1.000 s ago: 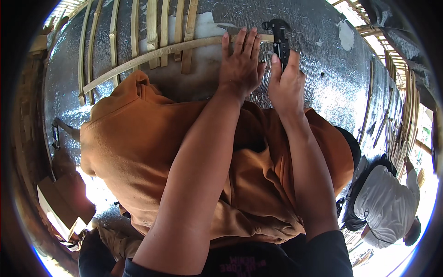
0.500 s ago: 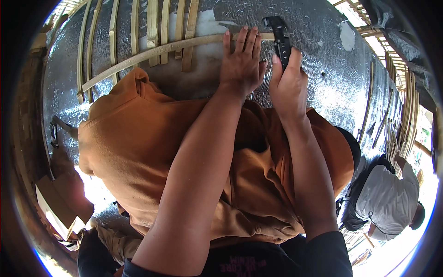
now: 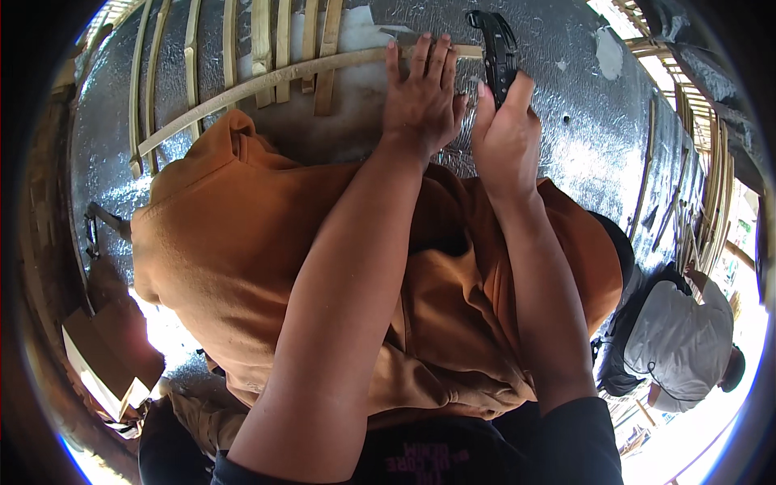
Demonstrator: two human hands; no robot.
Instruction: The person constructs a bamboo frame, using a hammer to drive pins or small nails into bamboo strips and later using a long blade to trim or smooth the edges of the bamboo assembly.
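My left hand (image 3: 420,101) lies flat with its fingers stretched out over a long, curved strip of pale wood or bamboo (image 3: 271,81). The strip's right end shows past my fingertips. Beside that end, my right hand (image 3: 508,133) is wrapped round the handle of a black hammer-headed multi-tool (image 3: 499,61). The tool stands roughly upright in view, its head at the top near the strip's end. Whether it touches the strip I cannot tell. An orange-brown garment (image 3: 210,218) spreads beneath both forearms.
Several bamboo slats (image 3: 261,48) lie side by side at the far left on a silvery foil sheet (image 3: 558,56). A cardboard box (image 3: 117,356) stands at the lower left. On the right a person in a grey top (image 3: 679,343) bends near thin sticks (image 3: 715,174).
My right hand has turned the tool, so its head looks more upright and sits higher in view. My left hand stays flat on the strip. The whole scene shifts slightly upward.
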